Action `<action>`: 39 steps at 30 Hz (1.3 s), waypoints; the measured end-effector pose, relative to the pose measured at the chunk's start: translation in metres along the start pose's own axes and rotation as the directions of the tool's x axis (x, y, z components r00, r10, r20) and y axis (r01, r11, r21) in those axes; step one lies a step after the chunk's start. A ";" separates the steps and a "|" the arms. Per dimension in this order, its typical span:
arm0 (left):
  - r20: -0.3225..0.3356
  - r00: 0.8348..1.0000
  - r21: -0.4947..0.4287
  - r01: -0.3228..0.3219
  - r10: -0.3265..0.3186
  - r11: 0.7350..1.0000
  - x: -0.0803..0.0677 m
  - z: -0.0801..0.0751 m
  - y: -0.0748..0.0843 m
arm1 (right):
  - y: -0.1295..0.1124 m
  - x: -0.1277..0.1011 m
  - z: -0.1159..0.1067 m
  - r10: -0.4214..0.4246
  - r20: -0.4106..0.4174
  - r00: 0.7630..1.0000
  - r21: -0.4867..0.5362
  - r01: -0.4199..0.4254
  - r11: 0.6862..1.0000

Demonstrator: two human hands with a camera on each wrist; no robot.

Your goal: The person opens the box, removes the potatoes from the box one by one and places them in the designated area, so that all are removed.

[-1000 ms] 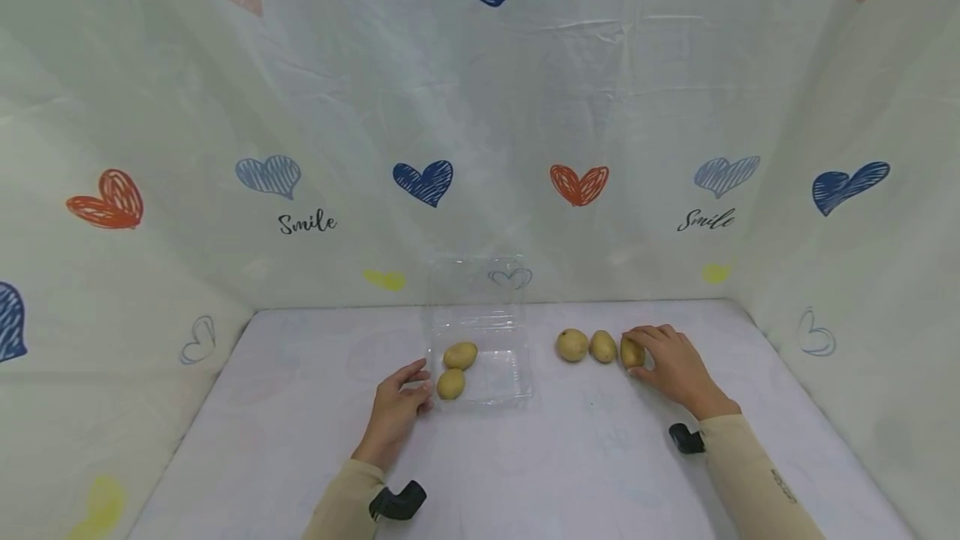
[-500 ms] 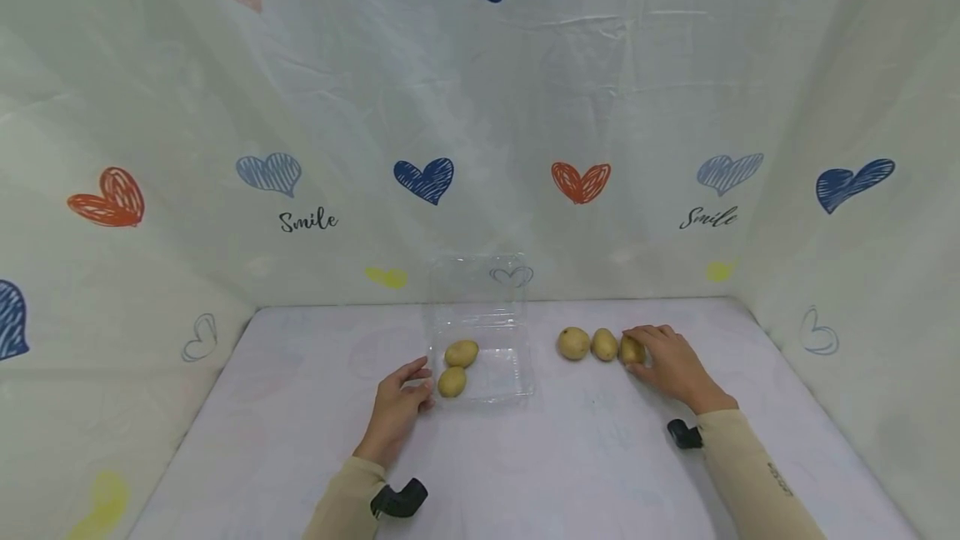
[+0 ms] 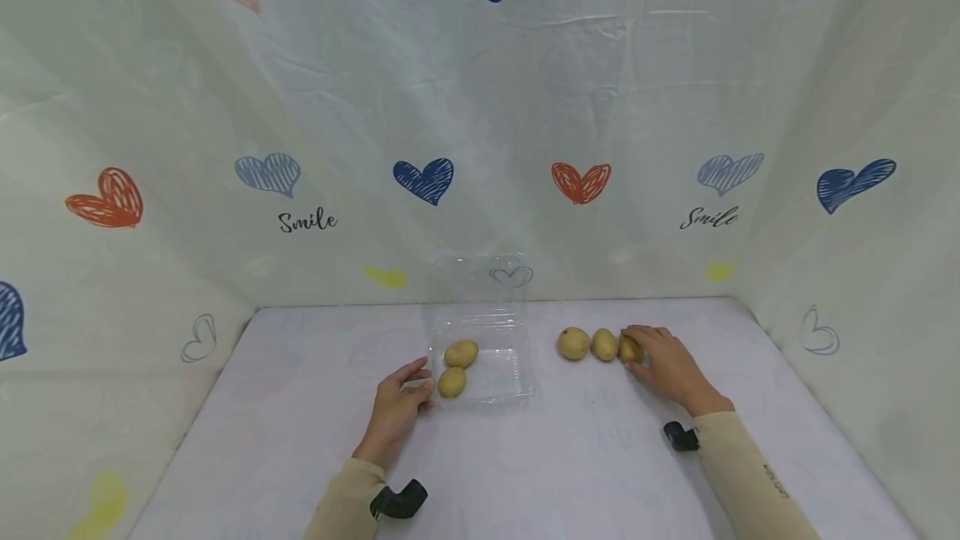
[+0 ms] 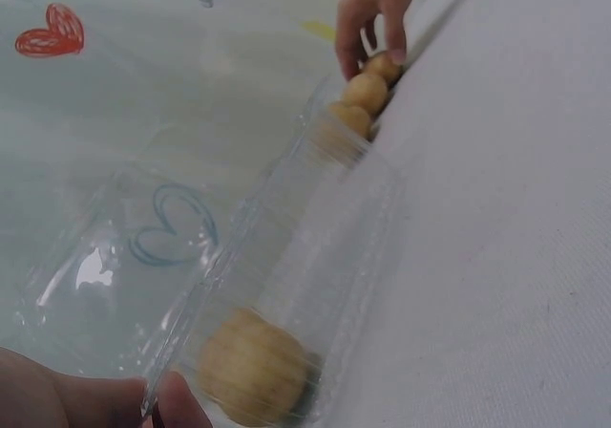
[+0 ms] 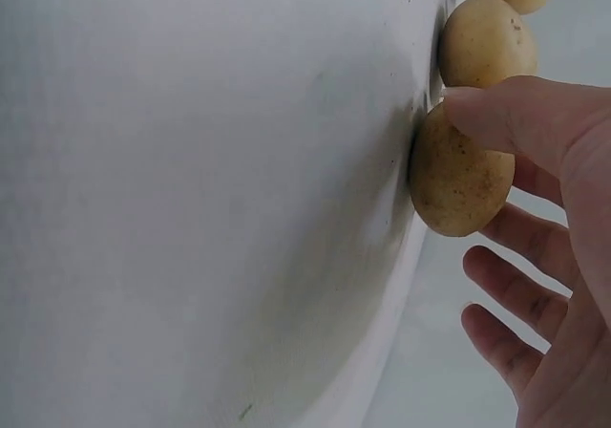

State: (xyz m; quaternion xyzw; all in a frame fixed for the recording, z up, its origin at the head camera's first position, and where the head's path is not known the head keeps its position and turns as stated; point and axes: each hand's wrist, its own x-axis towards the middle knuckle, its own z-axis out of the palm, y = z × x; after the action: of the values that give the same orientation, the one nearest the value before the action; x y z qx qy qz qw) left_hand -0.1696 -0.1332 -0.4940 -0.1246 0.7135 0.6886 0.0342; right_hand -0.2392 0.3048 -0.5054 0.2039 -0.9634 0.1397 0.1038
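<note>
Right hand (image 3: 671, 367) edged the end oval tan potato (image 5: 461, 175) slightly toward its two tan neighbours (image 3: 604, 345), right of the open clear plastic container (image 3: 498, 375); row's tighter. Thumb and fingers pinch it. Left hand (image 3: 397, 411) pinches container's left edge; two tan potatoes (image 3: 461, 353) inside.

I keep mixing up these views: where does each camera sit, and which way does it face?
Head: worn on the head, facing forward and down at the table; left hand, right hand and sleeves show.
Left wrist: on that wrist, looking along the clear box to the potato row; part of the left hand shows, right hand beyond.
Right wrist: on that wrist, facing the end potato; only the right hand shows.
Both wrist views share the potato row.
</note>
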 end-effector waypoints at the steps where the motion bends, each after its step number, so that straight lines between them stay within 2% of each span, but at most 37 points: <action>1: 0.002 1.000 -0.001 0.001 -0.001 1.000 0.000 0.000 0.000 | 0.000 0.000 0.000 0.003 0.004 1.000 0.000 -0.003 1.000; 5: 0.006 1.000 -0.001 0.006 -0.006 1.000 0.000 0.000 0.001 | -0.004 -0.002 -0.004 0.000 -0.009 1.000 0.001 0.000 1.000; 9: 0.004 1.000 0.004 0.004 -0.004 1.000 0.000 0.000 0.001 | -0.016 -0.002 -0.011 -0.038 -0.072 0.997 -0.001 0.038 0.999; 12: 0.002 1.000 0.004 0.000 0.000 1.000 0.000 0.000 0.000 | -0.029 -0.002 -0.018 -0.056 -0.113 0.992 0.009 0.057 0.998; 17: 0.001 1.000 0.004 -0.006 0.006 1.000 0.000 0.000 0.000 | -0.052 0.002 -0.022 -0.067 -0.124 0.990 0.027 0.071 0.997; 22: 0.001 1.000 0.000 -0.005 0.005 1.000 -0.001 0.000 0.000 | -0.077 0.006 -0.021 -0.132 -0.147 0.980 0.008 0.135 0.991; 29: -0.004 1.000 -0.006 -0.003 0.003 1.000 -0.001 0.000 -0.001 | -0.113 0.016 -0.015 -0.177 -0.122 0.977 -0.012 0.177 0.984; 34: -0.006 1.000 -0.002 0.000 0.000 1.000 -0.001 0.000 0.000 | -0.131 0.024 -0.005 -0.240 -0.113 0.964 0.013 0.243 0.970; 39: -0.002 1.000 0.003 -0.001 0.001 1.000 0.000 0.000 0.000 | -0.148 0.032 0.003 -0.256 -0.081 0.963 -0.004 0.257 0.967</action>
State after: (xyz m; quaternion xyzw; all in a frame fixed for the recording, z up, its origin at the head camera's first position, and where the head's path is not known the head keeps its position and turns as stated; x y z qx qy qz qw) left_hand -0.1697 -0.1333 -0.4936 -0.1251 0.7147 0.6874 0.0333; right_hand -0.2060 0.1626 -0.4667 0.3212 -0.9235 0.1363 0.1593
